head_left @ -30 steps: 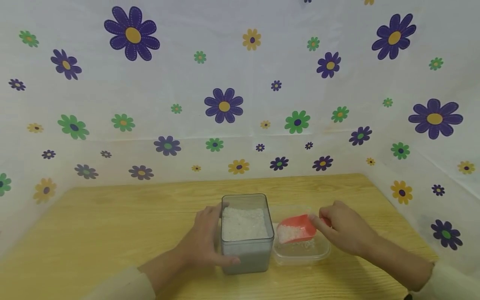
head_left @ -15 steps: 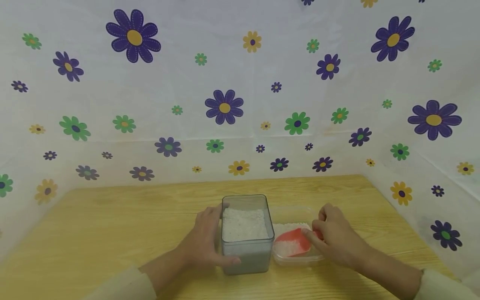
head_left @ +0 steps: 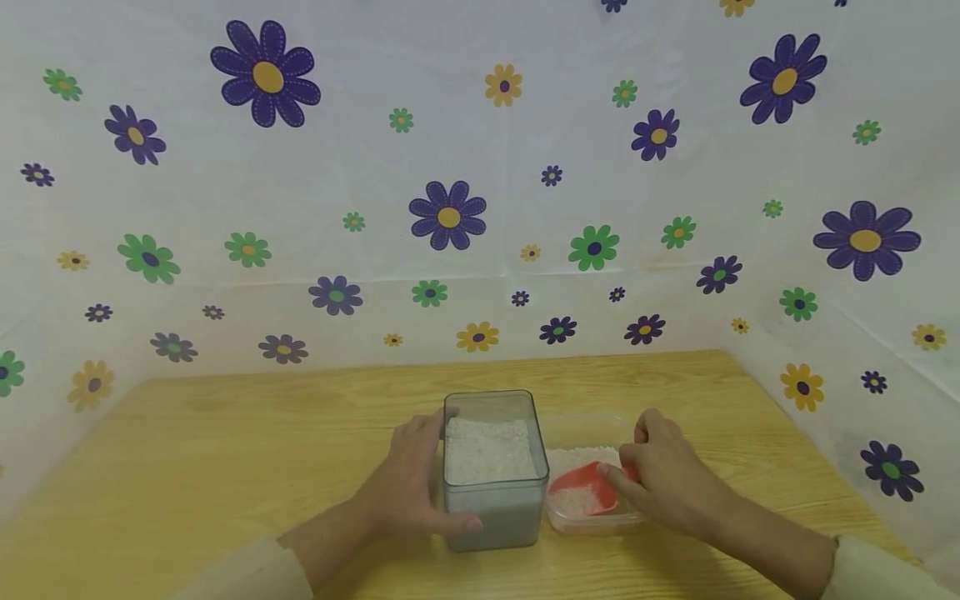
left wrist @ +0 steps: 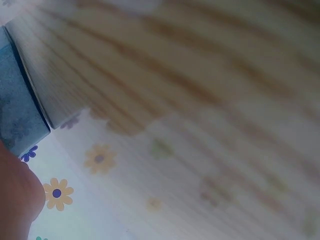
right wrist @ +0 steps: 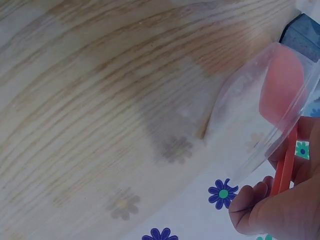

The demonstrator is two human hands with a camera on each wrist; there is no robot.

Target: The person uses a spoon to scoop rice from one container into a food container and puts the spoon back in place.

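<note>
A tall, see-through grey container (head_left: 495, 523) stands upright on the table, filled with white grains (head_left: 491, 450) that look like rice. My left hand (head_left: 405, 483) holds it from the left, thumb across its front and fingers along the far left side. Right beside it sits a low clear plastic tub (head_left: 596, 525) with more of the grains. Inside the tub is a red scoop (head_left: 592, 487), its bowl carrying grains. My right hand (head_left: 667, 475) grips the scoop's handle over the tub's right side. In the right wrist view the red handle (right wrist: 285, 167) runs between the curled fingers and thumb.
The wooden table (head_left: 262, 442) stretches out to the left and behind the containers. A white flower-printed sheet (head_left: 480, 167) rises along the back and both sides.
My right hand has lowered the scoop, which was held higher over the tub, down into it and slightly towards me. My left hand and the grey container have stayed in place.
</note>
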